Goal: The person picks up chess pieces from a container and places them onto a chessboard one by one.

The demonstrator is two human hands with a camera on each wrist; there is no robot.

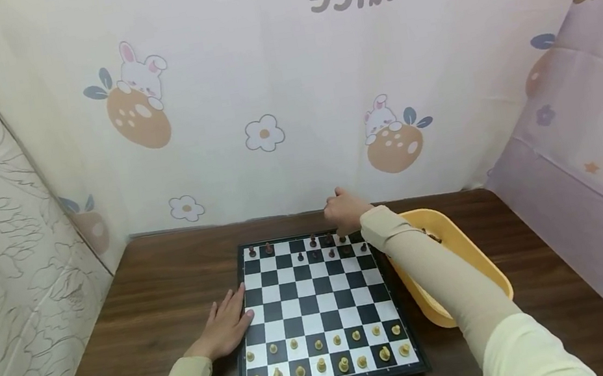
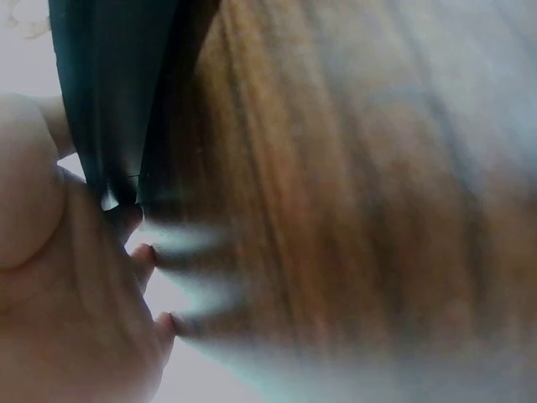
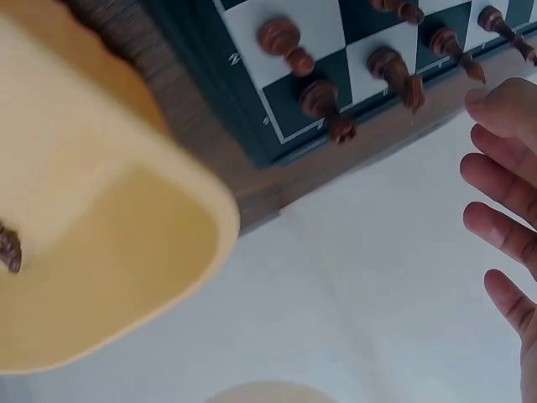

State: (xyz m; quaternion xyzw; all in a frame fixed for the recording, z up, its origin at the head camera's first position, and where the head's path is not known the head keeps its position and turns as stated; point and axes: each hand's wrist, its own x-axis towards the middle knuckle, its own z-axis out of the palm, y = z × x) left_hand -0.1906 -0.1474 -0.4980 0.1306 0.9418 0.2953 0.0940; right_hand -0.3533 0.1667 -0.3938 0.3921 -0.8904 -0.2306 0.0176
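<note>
A black-and-white chessboard [image 1: 306,288] lies on the wooden table. Along its left edge rests my left hand [image 1: 222,329], fingers extended and holding nothing. My right hand [image 1: 345,210] is over the far right part of the board, partly hiding pieces there. In the right wrist view its fingers [image 3: 495,180] are loosely bent and apart, with no piece visible between them. Close to the thumb stands a brown chess piece [image 3: 453,52]; a brown knight [image 3: 398,77], a rook [image 3: 327,109] and a pawn [image 3: 285,44] stand nearer the corner.
Cream-coloured pieces [image 1: 321,364] fill the two near rows. More brown pieces [image 1: 268,248] stand on the far rows, with gaps between some. A yellow basket [image 1: 482,264] right of the board holds dark pieces [image 3: 10,248]; the right forearm crosses over it. A patterned curtain [image 1: 262,89] hangs behind the table.
</note>
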